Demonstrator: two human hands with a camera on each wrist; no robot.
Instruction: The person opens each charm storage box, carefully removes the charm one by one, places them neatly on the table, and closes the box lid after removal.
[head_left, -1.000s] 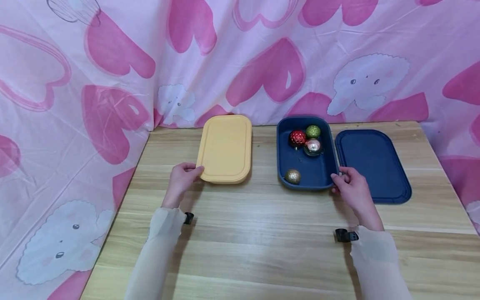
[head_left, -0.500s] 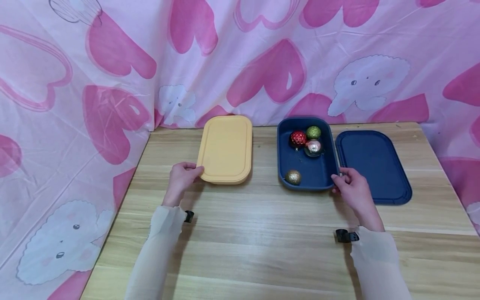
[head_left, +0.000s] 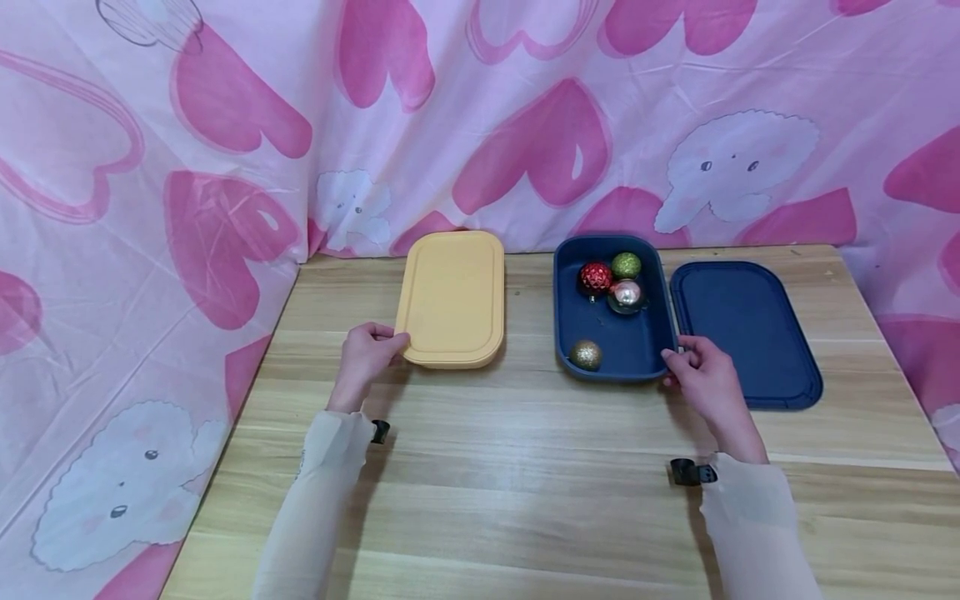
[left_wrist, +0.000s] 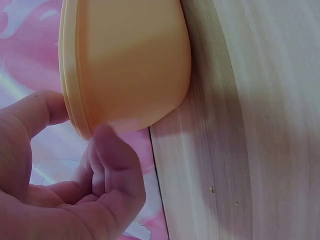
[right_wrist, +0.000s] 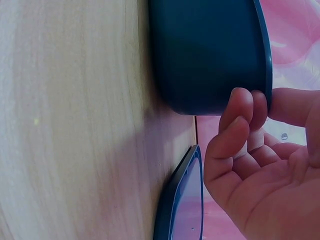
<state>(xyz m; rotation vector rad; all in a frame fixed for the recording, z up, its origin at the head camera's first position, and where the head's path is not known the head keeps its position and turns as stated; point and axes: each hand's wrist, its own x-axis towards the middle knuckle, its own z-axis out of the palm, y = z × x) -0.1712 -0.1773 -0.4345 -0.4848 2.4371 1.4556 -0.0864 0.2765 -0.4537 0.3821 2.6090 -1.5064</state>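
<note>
My left hand (head_left: 364,363) pinches the near left corner of a yellow lidded food container (head_left: 452,296). In the left wrist view the thumb lies on the lid edge and curled fingers sit under it (left_wrist: 75,100). On the right, my right hand (head_left: 705,379) holds the near right corner of an open dark blue food container (head_left: 622,346) by its rim, thumb on one side and fingers on the other. Inside lie a red bauble (head_left: 595,277), a green one, a silver-pink bauble (head_left: 626,296) and, in the near left corner, a gold glitter bauble (head_left: 586,355).
A dark blue lid (head_left: 750,333) lies flat on the wooden table (head_left: 510,483), just right of the blue container. Behind and to the left hangs a pink curtain (head_left: 525,100) with hearts. Both wrists wear small black cameras, the right one (head_left: 686,472) plainly visible.
</note>
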